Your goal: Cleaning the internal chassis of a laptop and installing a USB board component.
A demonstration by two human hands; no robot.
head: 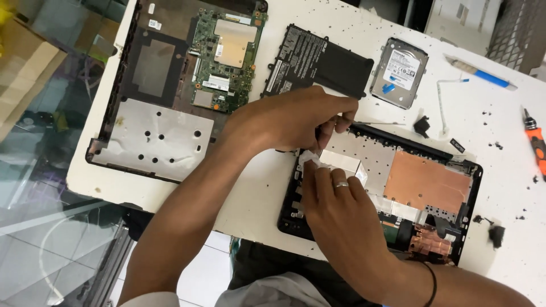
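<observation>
An opened black laptop shell (472, 176) lies in front of me, its inside showing a silvery sheet, a copper-coloured plate (426, 182) and a copper cooler at the near edge. My right hand (341, 216), with a ring on one finger, presses a small white wad (311, 161) against the shell's left end. My left hand (290, 119) hovers just above it, fingertips pinched on a small white piece near the shell's back edge.
On the white table (250, 187) lie a second laptop base (153, 131) with a green circuit board (224, 57), a black battery (324, 62), a silver hard drive (400, 71), a blue-and-white pen-like tool (480, 73), an orange screwdriver (536, 142) and scattered black bits.
</observation>
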